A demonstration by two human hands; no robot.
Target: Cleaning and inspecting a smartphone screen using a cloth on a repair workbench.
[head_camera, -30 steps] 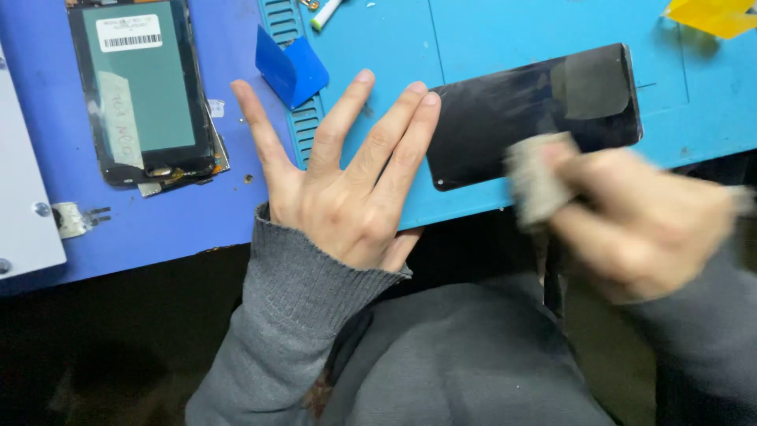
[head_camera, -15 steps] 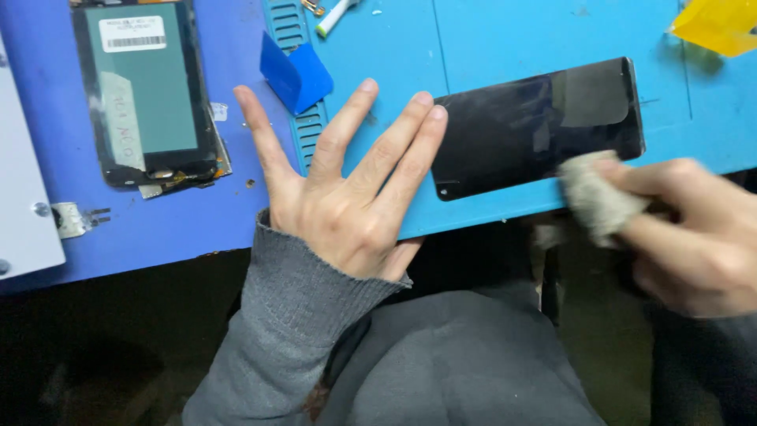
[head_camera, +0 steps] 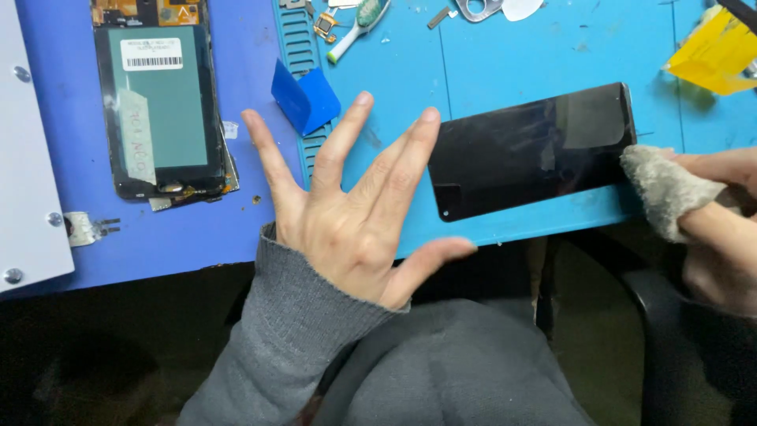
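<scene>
Nearest the camera, a grey sleeve (head_camera: 292, 331) leads up to the left hand (head_camera: 355, 213), which lies flat and wide open on the table (head_camera: 236, 244), fingers spread toward 12 and 1 o'clock and holding nothing. Its two longest fingertips reach the left end of the black screen (head_camera: 536, 150); whether they press on it cannot be told.

At 3 o'clock from that hand, the right hand (head_camera: 721, 221) is closed around a grey cloth (head_camera: 662, 189), pinching it between thumb and fingers. The cloth's tip touches the screen's right end at its lower corner.

The screen lies glass up on a teal mat (head_camera: 512, 63), tilted slightly, its right end higher in view.

At 11 o'clock from the left hand, a blue pick (head_camera: 303, 95) leans on the mat's ribbed edge. At 10 o'clock, well apart, an opened phone (head_camera: 162, 110) lies on the blue part of the table, with a white plate (head_camera: 27, 158) just beyond at 9 o'clock.

Farthest off, a toothbrush (head_camera: 355, 28) lies at 12 o'clock and a yellow sheet (head_camera: 714, 55) at 2 o'clock.
</scene>
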